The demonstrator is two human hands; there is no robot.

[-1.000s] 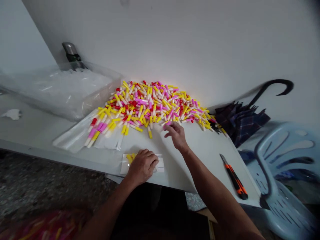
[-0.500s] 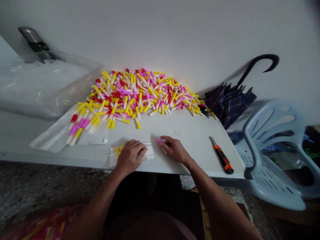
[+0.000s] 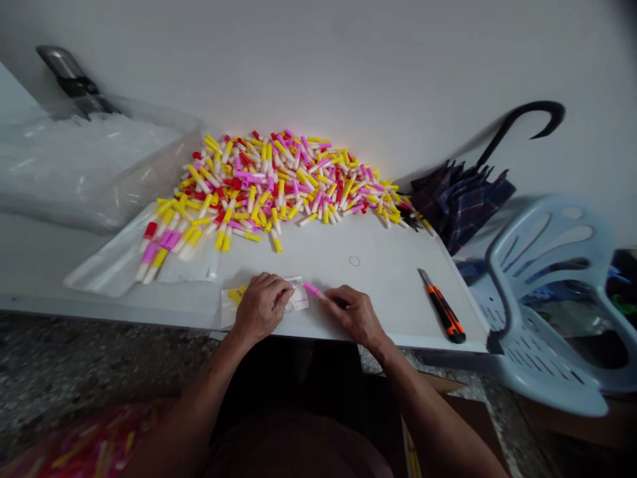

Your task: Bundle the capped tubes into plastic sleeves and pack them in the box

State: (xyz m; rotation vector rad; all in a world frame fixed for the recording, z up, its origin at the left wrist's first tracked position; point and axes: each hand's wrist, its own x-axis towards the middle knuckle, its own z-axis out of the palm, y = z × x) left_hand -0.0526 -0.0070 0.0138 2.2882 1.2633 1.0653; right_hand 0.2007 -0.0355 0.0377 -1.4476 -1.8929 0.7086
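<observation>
My left hand [image 3: 261, 307] lies on a small transparent plastic sleeve [image 3: 298, 296] at the table's front edge, holding it down. A yellow-capped tube [image 3: 235, 295] shows inside the sleeve, at the far side of that hand. My right hand [image 3: 354, 317] pinches a slim pink-capped tube [image 3: 311, 289], its tip pointing at the sleeve's open side and almost touching it. Behind both hands spreads a large heap of white tubes [image 3: 269, 182] with yellow, pink and red caps.
Left of the heap, a transparent bag [image 3: 117, 262] holds several tubes, and a large transparent bin [image 3: 99, 172] stands behind it. An orange utility knife [image 3: 442, 309] lies at right on the white table [image 3: 378, 265]. A plaid umbrella [image 3: 462, 202] and a plastic chair [image 3: 537, 312] stand beyond.
My right hand has come back from the heap with the pink-capped tube and moved it left toward the sleeve. My left hand stays on the sleeve. The view has tilted slightly.
</observation>
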